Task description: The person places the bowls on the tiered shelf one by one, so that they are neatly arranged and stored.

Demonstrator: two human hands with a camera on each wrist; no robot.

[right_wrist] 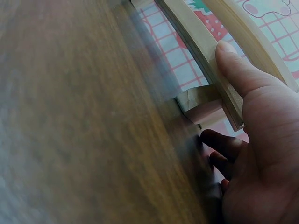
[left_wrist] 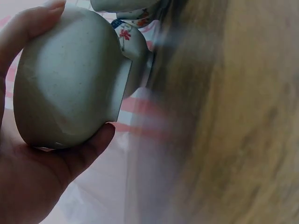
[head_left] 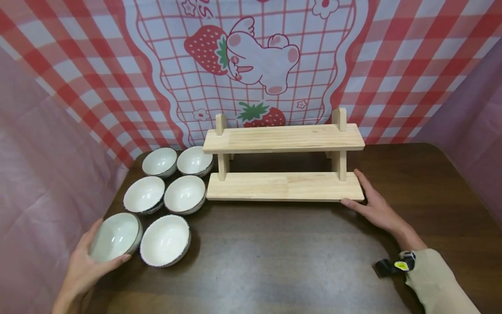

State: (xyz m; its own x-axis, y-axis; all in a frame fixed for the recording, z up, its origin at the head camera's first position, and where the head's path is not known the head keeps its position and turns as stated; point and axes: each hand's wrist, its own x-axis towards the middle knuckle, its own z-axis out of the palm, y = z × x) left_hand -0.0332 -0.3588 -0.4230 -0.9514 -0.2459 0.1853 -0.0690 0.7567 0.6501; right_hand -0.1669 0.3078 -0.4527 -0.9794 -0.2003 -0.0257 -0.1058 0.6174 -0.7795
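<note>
My left hand (head_left: 84, 261) grips a pale grey-green bowl (head_left: 117, 237) at the front left, thumb on the near side and fingers round the far side. In the left wrist view the bowl (left_wrist: 70, 79) is tilted side-on, its foot ring showing, with one finger reaching to the foot. My right hand (head_left: 374, 207) holds the right end of a two-tier wooden shelf rack (head_left: 284, 185). In the right wrist view the thumb presses on the front edge of the lower board (right_wrist: 224, 88), while the other fingers are bent at its end, near the table.
White bowls with dark rims stand left of the rack: a front one (head_left: 165, 240), two in the middle (head_left: 144, 195) and two at the back (head_left: 159, 162). The brown table (head_left: 274, 257) meets a red checked cloth (head_left: 251, 65) behind and pink cloth (head_left: 35, 174) at the left.
</note>
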